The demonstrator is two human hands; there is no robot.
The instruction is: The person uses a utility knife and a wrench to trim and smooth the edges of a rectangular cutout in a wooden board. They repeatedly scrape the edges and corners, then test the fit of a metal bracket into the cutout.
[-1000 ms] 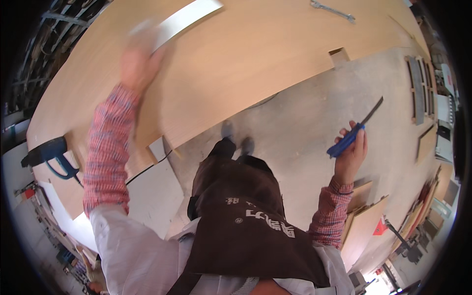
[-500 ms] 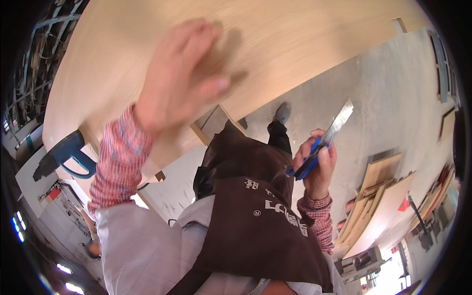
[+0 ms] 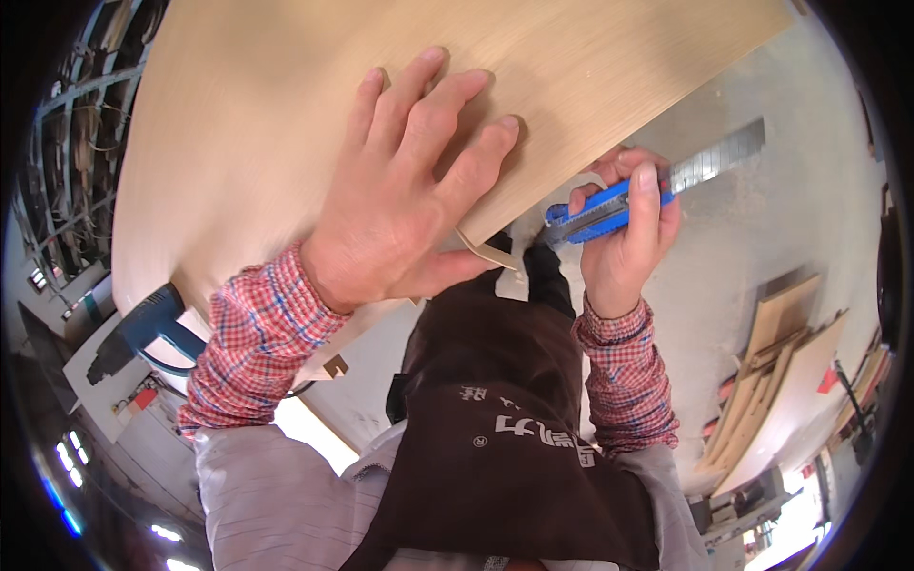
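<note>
Steadily brace the spread left hand (image 3: 398, 202) by the desk corner (image 3: 495, 214), pointing the knife (image 3: 598, 219) clamped in the right hand (image 3: 625, 252) clear.

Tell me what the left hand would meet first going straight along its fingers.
The way looks free: past the left hand, only the wooden panel runs on to the picture's edge, though depth over it is unclear.

Bright metal on the knife blade (image 3: 719, 157), its flat side finely scored, and smooth blue plastic along the handle (image 3: 602, 211)! The broad panel (image 3: 238, 114) shows fine wood grain, smooth and satiny. Crinkled checked cloth on the sleeves (image 3: 267, 333), now matt brown cloth on the apron (image 3: 495, 352), dull plastic on the heat gun (image 3: 152, 322)!
</note>
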